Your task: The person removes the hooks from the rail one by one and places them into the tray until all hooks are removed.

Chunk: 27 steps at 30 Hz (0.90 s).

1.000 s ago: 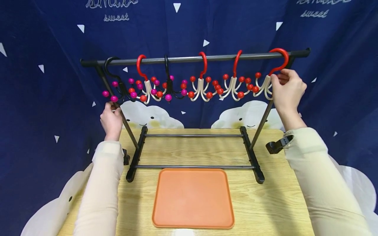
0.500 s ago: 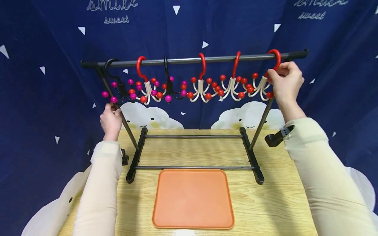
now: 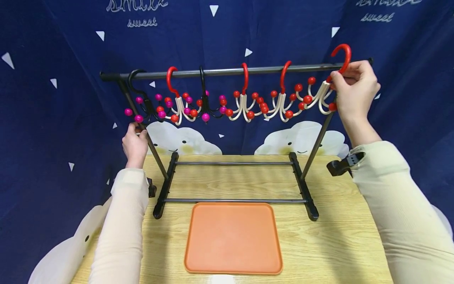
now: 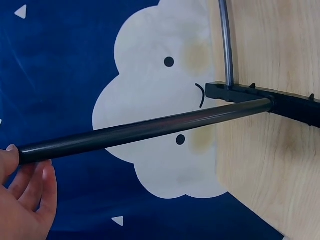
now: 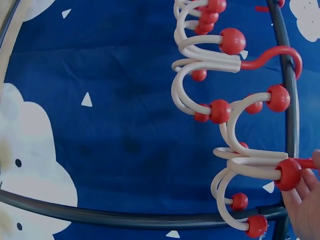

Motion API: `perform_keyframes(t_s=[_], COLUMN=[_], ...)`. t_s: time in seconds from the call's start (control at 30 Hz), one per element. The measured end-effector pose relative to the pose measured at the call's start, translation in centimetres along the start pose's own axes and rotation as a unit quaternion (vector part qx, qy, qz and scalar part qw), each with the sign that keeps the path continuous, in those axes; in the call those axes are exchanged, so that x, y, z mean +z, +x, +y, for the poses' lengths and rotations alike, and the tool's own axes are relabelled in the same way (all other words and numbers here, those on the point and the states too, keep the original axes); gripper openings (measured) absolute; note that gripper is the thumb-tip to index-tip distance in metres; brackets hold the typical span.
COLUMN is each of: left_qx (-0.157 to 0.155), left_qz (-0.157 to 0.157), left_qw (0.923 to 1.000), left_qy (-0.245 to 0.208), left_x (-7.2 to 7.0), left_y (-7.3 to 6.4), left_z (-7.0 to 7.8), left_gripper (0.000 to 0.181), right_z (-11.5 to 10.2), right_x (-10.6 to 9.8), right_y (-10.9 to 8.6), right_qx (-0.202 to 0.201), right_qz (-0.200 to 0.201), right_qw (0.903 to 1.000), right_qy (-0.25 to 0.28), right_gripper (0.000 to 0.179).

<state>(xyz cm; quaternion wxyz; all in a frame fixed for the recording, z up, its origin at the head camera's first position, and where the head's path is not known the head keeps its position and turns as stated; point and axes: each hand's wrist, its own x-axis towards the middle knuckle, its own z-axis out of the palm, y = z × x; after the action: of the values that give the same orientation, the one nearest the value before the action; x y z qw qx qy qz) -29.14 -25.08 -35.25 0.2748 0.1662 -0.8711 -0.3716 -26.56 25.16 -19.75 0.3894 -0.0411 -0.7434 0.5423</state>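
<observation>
My right hand [image 3: 356, 92] pinches the neck of a multi-prong hook hanger [image 3: 322, 92] with a red hook, cream prongs and red ball tips. That hook stands above the right end of the rail [image 3: 262, 71]. In the right wrist view, the held hanger [image 5: 260, 165] is beside the rail, and my right hand [image 5: 306, 205] is partly cut off. My left hand [image 3: 135, 146] grips the rack's left upright [image 3: 152, 152]; the left wrist view shows its thumb and fingers around the post [image 4: 145, 131].
Red-and-cream hangers [image 3: 242, 106] and black ones with pink balls [image 3: 205, 104] hang along the rail. The rack's feet [image 3: 308, 201] stand on a wooden table. An orange tray [image 3: 234, 240] lies in front of the rack. A dark blue curtain [image 3: 220, 39] hangs behind.
My right hand has moved up and slightly right, raising the rightmost red hanger so its hook is off the rail. My left hand has kept its place on the upright.
</observation>
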Motion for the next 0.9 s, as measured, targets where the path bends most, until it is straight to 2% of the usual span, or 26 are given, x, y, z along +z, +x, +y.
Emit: perform_keyframes(t_s=[0.17, 0.4, 0.63, 0.73, 0.9], left_qx=[-0.005, -0.006, -0.01, -0.014, -0.02], left_qz=[0.0, 0.006, 0.008, 0.005, 0.007], left_qw=[0.9999, 0.9998, 0.9996, 0.999, 0.9974], left_qy=[-0.009, -0.02, -0.025, -0.041, -0.069], left_x=[0.1, 0.2, 0.5, 0.6, 0.6], left_y=[-0.1, -0.3, -0.3, -0.2, -0.2], left_z=[-0.1, -0.2, -0.2, -0.2, -0.3], left_gripper=[0.03, 0.03, 0.03, 0.032, 0.033], right_z=[0.0, 0.0, 0.4, 0.8, 1.7], right_x=[-0.8, -2.0, -3.0, -3.2, -3.5], right_y=[-0.3, -1.6, -3.3, -4.2, -6.2], right_qx=[-0.022, -0.032, -0.051, -0.063, -0.081], right_qz=[0.012, 0.011, 0.029, 0.032, 0.025], right_qw=[0.9996, 0.996, 0.9951, 0.9922, 0.9918], right_qy=[0.013, 0.083, 0.079, 0.102, 0.096], right_gripper=[0.017, 0.022, 0.024, 0.025, 0.023])
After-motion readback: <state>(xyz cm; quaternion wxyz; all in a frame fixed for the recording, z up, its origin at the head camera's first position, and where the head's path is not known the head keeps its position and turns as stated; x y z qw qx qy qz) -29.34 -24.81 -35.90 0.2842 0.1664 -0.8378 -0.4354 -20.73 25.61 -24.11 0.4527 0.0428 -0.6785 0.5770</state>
